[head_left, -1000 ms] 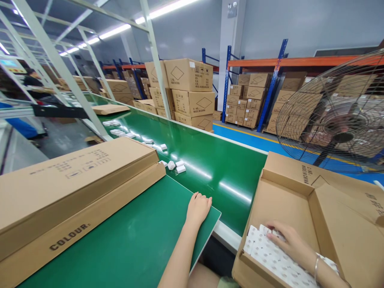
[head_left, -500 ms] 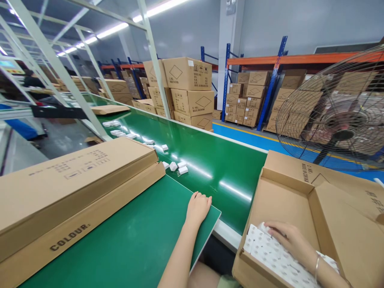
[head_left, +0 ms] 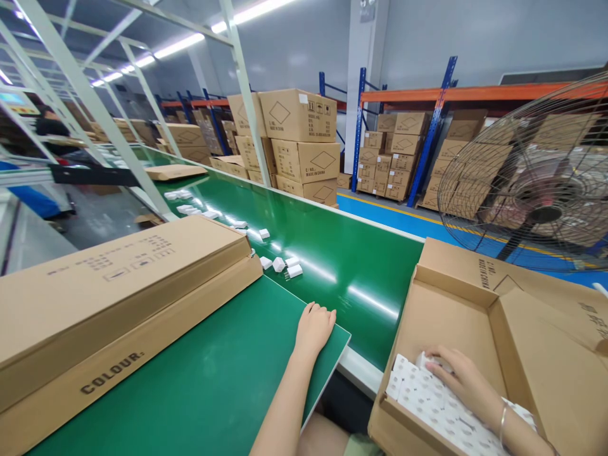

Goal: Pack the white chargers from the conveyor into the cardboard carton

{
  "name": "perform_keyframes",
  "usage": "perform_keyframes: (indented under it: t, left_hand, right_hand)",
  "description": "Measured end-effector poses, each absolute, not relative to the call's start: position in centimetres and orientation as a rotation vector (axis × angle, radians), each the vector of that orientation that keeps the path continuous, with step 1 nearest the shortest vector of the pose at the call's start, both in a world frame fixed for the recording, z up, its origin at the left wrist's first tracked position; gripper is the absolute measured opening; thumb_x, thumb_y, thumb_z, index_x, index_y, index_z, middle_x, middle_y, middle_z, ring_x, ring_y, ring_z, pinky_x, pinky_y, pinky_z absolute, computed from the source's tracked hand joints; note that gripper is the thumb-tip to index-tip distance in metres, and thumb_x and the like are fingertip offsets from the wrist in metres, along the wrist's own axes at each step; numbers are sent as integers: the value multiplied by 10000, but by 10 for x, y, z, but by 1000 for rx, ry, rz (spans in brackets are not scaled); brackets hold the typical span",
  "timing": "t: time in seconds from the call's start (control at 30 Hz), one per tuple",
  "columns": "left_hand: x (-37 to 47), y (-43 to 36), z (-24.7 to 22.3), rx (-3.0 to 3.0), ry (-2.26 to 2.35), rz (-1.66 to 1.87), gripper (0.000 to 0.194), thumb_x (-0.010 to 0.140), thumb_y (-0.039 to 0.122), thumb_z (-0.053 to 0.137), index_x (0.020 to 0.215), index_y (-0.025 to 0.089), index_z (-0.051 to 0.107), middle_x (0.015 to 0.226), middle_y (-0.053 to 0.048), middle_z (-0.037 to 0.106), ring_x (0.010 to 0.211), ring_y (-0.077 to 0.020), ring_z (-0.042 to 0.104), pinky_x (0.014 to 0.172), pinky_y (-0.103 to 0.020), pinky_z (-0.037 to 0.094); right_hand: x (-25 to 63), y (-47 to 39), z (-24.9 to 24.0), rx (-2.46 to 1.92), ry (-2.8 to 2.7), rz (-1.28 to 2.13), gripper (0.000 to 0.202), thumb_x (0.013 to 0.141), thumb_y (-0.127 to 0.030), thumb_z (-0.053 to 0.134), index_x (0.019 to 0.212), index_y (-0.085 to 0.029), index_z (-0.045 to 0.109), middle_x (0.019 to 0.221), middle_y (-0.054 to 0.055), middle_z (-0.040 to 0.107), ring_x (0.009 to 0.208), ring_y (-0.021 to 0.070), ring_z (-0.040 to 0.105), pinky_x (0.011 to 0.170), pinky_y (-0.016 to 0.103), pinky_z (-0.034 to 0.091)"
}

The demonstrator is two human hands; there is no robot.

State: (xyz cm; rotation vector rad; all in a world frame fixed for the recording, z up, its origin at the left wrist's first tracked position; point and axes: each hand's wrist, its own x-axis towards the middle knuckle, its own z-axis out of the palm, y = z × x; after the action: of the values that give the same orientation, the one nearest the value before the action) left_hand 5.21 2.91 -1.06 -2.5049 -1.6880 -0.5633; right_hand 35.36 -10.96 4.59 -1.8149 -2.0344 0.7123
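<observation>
Currently, right hand [head_left: 458,377] reaches into the open brown cardboard carton [head_left: 449,310] at the right. Its grip is partly closed: fingers bent, thumb opposed, around a small white block-shaped piece [head_left: 421,360]. That piece sits at the far left corner of the packed white blocks with small grey marks [head_left: 427,394], inside the carton's near end and touching or just beside its neighbours. Seen from the right palm, the piece lies forward and to the left, at the fingertips. Its own long axis cannot be read; the fingers cover too much. The packed layer's long side runs from the carton's left wall toward the lower right, passing beneath the right wrist. Bare carton floor lies just beyond the layer.

Left hand [head_left: 317,324] is on the corner of the smooth green worktop [head_left: 204,361], fingers curled toward the edge, back of hand up. No piece shows in it; underside hidden, so its hold cannot be told.

Relation noted: right hand is the nearer to the packed layer, left well apart from it. For the loose white plug-like pieces [head_left: 295,272] on the glossy green conveyor belt [head_left: 361,266], the order reverses: left hand nearer, pieces ahead and slightly left of it. Closed brown carton [head_left: 118,272] stands further left.
</observation>
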Motion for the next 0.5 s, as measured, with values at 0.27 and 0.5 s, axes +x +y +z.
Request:
perform_keyframes:
  t: [0.27,0.5]
  left_hand:
    - [52,29,-9,-2514,-1701,-589,486,906,273,280,641,149,668,670,-80,638,756,-195,545,938,-379,322]
    - [55,29,-5,-2484,-1742,-589,448,901,265,318,659,153,679,679,-65,645,770,-183,550,944,-371,327]
  right_hand:
    - [352,-115,48,-1737,-2127,787,489,926,-483,224,1170,-216,552,1210,71,537,1086,216,505,955,346,390]
    - [364,-91,78,-1777,-2291,351,481,851,-533,396,1258,-296,492,1328,29,428,1230,288,350,1032,480,283]
